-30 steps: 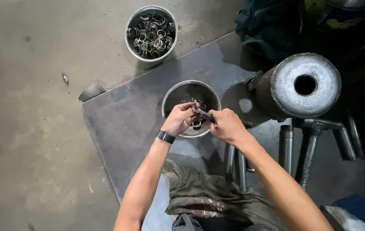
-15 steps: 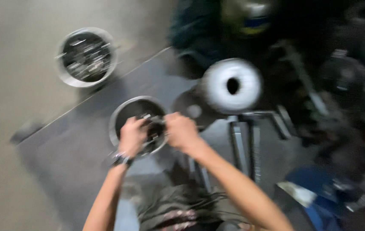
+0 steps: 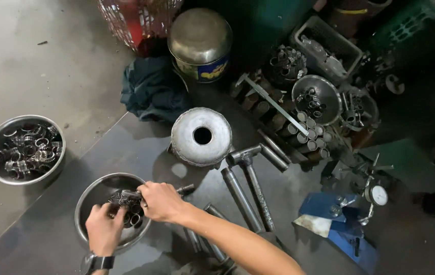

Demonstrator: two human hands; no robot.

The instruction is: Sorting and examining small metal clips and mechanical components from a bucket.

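A steel bowl (image 3: 93, 191) with several small metal rings sits on a dark metal plate (image 3: 141, 147) at the lower left. My left hand (image 3: 104, 229), with a black watch on the wrist, reaches into the bowl and its fingers close on metal rings (image 3: 118, 199). My right hand (image 3: 160, 201) sits at the bowl's right rim, gripping a thin metal rod (image 3: 184, 189) that carries rings at its left end. The two hands meet over the bowl.
A second bowl (image 3: 24, 148) of rings stands on the concrete floor at left. A round metal cylinder with a centre hole (image 3: 201, 136), a hammer (image 3: 250, 175), metal tubes, a blue cloth (image 3: 148, 89), a tin can (image 3: 199, 43) and a dial gauge (image 3: 378, 194) lie around.
The view has swung right and downward, so the bowls now lie at the left and cluttered parts appear at right. Both hands stay together over the bowl.
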